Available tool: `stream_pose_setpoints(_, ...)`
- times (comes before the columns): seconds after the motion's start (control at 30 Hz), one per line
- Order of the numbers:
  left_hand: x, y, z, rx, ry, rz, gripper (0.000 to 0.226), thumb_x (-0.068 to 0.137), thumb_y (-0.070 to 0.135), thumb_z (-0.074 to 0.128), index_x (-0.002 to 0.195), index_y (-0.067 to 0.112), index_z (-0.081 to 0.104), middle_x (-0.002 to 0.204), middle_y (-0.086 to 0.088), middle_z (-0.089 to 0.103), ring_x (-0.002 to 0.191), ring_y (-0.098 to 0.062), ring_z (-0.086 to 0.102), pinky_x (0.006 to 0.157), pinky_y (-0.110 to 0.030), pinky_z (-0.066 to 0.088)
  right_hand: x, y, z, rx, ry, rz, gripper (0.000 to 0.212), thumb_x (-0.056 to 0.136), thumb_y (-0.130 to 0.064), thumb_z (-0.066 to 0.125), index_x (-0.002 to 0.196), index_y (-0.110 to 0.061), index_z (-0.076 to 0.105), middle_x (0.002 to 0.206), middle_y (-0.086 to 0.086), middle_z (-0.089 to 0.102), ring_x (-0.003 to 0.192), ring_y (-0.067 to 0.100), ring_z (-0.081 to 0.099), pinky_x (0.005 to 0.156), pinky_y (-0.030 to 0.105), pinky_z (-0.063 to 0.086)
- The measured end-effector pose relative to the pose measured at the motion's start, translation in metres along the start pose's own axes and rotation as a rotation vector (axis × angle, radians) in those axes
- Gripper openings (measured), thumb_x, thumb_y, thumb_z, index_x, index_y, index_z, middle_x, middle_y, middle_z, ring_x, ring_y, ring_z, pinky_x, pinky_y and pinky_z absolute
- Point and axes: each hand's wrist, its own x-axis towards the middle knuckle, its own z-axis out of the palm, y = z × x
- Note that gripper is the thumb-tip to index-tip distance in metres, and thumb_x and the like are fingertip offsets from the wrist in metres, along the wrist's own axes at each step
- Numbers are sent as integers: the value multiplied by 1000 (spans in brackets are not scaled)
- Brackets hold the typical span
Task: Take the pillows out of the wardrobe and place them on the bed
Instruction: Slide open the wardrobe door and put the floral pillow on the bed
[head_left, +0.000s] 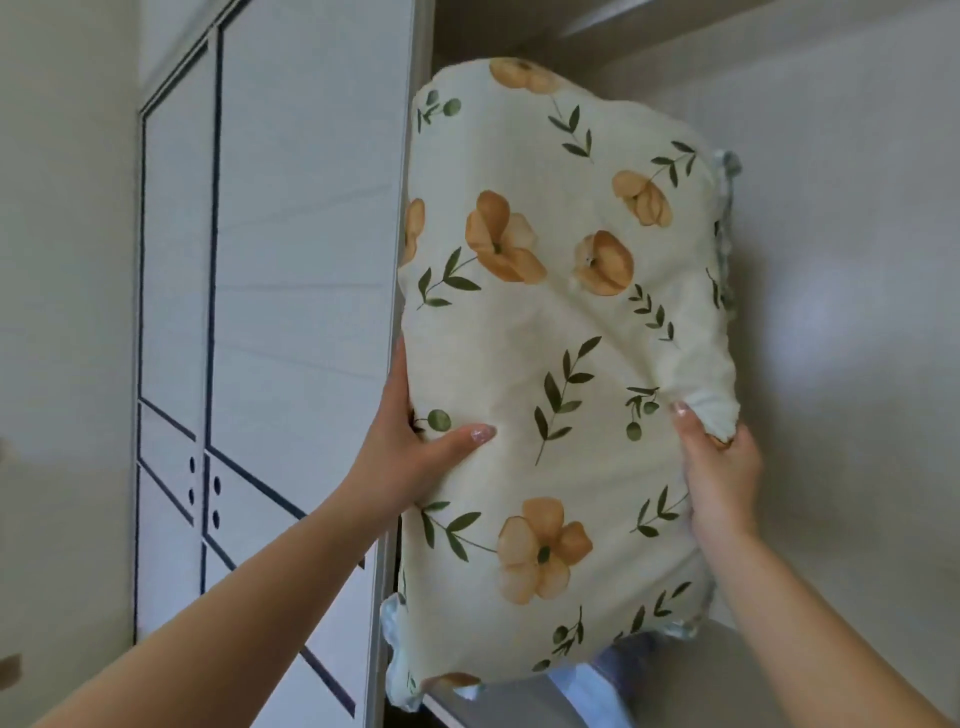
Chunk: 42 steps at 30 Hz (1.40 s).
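Observation:
A cream pillow (561, 332) with orange flowers and green leaves fills the middle of the head view, held up high in the open wardrobe compartment (831, 260). My left hand (415, 441) grips its left edge, thumb pressed across the front. My right hand (722, 467) pinches the fabric on its right side. The pillow stands on end, tilted, its lower frilled edge just above a shelf edge (467, 701). The bed is out of view.
White wardrobe doors (291, 312) with dark line trim stand shut to the left. A pale wall (62, 260) lies further left. Some blue-and-white fabric (613, 670) shows under the pillow on the shelf.

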Motion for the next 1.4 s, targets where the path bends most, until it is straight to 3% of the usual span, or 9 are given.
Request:
stream_pose_setpoints(0.13, -15, 25, -41, 60, 81, 2, 105, 59, 48, 81, 146, 45, 23, 143, 16, 47, 127, -6, 51, 102, -41, 48, -18, -28, 35, 59, -50, -72, 23, 61, -53, 73, 82, -48, 66, 84, -14, 71, 84, 6, 67, 72, 27, 50)
stream_pose_setpoints(0.23, -47, 40, -105, 89, 224, -22, 108, 55, 56, 83, 144, 47, 23, 144, 14, 48, 128, -10, 52, 103, -44, 47, -52, -48, 96, 94, -222, -88, 27, 62, -53, 74, 86, -45, 66, 86, -19, 72, 82, 1, 67, 70, 23, 50)
stream_pose_setpoints(0.47, -76, 32, -160, 59, 265, -135, 109, 45, 60, 87, 137, 45, 31, 132, 14, 56, 116, -6, 60, 83, -23, 55, -81, -69, 141, 94, -347, -195, 16, 69, -45, 75, 79, -43, 64, 79, -33, 67, 71, -11, 63, 55, 4, 44)
stream_pose_setpoints(0.63, -133, 25, -221, 72, 382, -303, 108, 42, 57, 90, 135, 39, 36, 125, 12, 63, 111, -8, 64, 81, -25, 57, -134, -64, 196, 87, -588, -246, 17, 73, -39, 75, 84, -40, 62, 78, -32, 67, 74, -12, 62, 57, 3, 44)
stream_pose_setpoints(0.73, -173, 16, -249, 120, 456, -422, 121, 39, 60, 89, 142, 36, 30, 129, 9, 60, 111, -10, 64, 82, -29, 57, -169, -45, 228, 96, -694, -250, 18, 73, -41, 74, 86, -41, 62, 78, -23, 68, 76, -11, 62, 61, 4, 44)
stream_pose_setpoints(0.93, -239, -16, -290, 146, 575, -655, 114, 37, 64, 87, 135, 41, 34, 125, 12, 61, 107, -12, 65, 77, -36, 58, -229, 14, 283, 84, -880, -148, 22, 73, -45, 73, 91, -38, 64, 85, -20, 69, 78, -7, 64, 64, 6, 46)
stream_pose_setpoints(1.07, -269, -47, -317, 114, 656, -742, 108, 40, 58, 89, 133, 37, 38, 121, 12, 63, 97, -4, 69, 68, -28, 59, -261, 60, 328, 59, -981, -83, 22, 73, -45, 74, 90, -34, 66, 81, -21, 69, 76, -7, 65, 63, 10, 48)
stream_pose_setpoints(1.3, -296, -121, -375, 94, 850, -873, 110, 41, 54, 91, 136, 29, 43, 127, 6, 64, 105, -11, 68, 78, -39, 60, -309, 160, 426, 28, -1203, 24, 25, 76, -42, 73, 94, -25, 68, 84, -14, 71, 80, 0, 66, 70, 22, 52)
stream_pose_setpoints(1.4, -295, -151, -395, 96, 934, -932, 104, 41, 55, 91, 132, 30, 48, 126, 6, 66, 108, -14, 67, 83, -45, 58, -322, 193, 469, 44, -1285, 84, 15, 76, -38, 74, 87, -32, 65, 79, -20, 68, 74, -9, 64, 65, 11, 49)
